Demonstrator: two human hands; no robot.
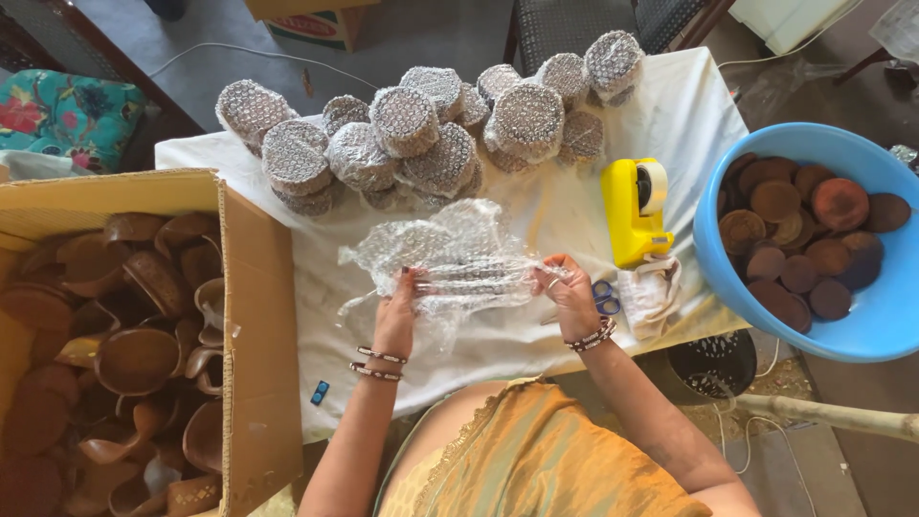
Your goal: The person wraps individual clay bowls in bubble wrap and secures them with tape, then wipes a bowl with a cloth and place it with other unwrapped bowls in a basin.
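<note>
My left hand (398,308) and my right hand (569,292) grip the two ends of a sheet of clear bubble wrap (459,254), stretched between them over the white-covered table (661,115). Something is rolled inside the wrap, but I cannot tell what. Both wrists wear bangles. Beyond the sheet lies a heap of round bundles wrapped in bubble wrap (421,134).
A cardboard box (254,316) of brown clay cups and lamps stands at my left. A blue tub (862,325) of brown clay discs sits at the right. A yellow tape dispenser (634,211), blue-handled scissors (605,297) and a white cloth (656,292) lie near my right hand.
</note>
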